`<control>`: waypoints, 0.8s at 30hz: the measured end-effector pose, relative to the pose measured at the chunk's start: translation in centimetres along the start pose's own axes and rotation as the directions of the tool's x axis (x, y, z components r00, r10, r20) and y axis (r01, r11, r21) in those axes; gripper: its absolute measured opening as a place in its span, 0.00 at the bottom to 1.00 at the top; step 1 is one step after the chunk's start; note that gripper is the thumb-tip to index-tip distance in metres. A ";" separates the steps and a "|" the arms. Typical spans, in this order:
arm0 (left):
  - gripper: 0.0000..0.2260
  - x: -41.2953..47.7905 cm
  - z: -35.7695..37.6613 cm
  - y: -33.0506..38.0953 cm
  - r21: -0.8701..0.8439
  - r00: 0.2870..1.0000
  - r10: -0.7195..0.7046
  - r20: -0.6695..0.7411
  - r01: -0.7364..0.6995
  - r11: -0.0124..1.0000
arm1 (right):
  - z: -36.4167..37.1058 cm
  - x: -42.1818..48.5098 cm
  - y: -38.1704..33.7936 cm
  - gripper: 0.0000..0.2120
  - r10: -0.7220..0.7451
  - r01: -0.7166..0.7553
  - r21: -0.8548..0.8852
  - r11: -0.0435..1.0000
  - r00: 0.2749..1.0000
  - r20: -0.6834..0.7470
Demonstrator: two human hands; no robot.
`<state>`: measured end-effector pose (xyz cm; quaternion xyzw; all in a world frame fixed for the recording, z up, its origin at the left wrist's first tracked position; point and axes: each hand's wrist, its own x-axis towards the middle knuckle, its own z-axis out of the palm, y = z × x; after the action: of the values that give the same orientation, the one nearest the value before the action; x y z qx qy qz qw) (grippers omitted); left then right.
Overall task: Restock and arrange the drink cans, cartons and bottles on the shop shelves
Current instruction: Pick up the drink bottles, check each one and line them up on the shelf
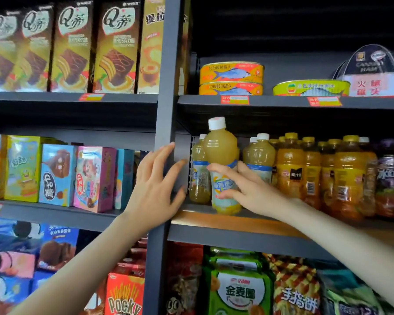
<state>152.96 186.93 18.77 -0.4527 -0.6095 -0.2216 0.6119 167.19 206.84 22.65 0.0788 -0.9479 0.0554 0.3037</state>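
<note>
A person's right grip (241, 185) curled round a pale juice bottle (221, 148) at the shelf lip (214, 220) just beside the grey upright (168, 64); the left grip (155, 178) spread open against that upright. Released so near the lip, it could tip off

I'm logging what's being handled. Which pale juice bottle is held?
The front pale bottle, beside the upright: the right hand holds its label, and its white cap stands above the others'.
</note>
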 end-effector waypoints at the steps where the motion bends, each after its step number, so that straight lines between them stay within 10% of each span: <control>1: 0.20 0.0 0.2 -0.1 -0.008 1.000 0.007 -0.014 -0.007 1.000 | 0.3 0.2 0.1 0.31 0.020 -0.020 0.000 1.000 1.000 0.014; 15: 0.16 0.1 0.7 -0.9 -0.111 0.991 0.054 -0.121 -0.068 0.992 | 1.2 3.7 1.1 0.38 0.474 -0.452 -0.201 0.869 0.878 0.073; 21: 0.15 0.5 0.1 -2.3 -0.206 0.991 0.039 -0.125 -0.064 0.976 | 1.8 5.0 -0.5 0.42 0.463 -0.386 -0.629 0.675 0.885 -0.046; 24: 0.14 1.0 -0.2 -3.6 -0.195 0.990 0.077 -0.118 -0.100 0.976 | 2.9 6.5 -2.4 0.42 0.281 -0.272 -0.612 0.743 0.956 -0.084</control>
<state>150.28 185.27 20.80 -0.5259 -0.5286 -0.2791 0.6051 160.78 203.34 24.26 -0.1657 -0.9166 -0.2136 0.2945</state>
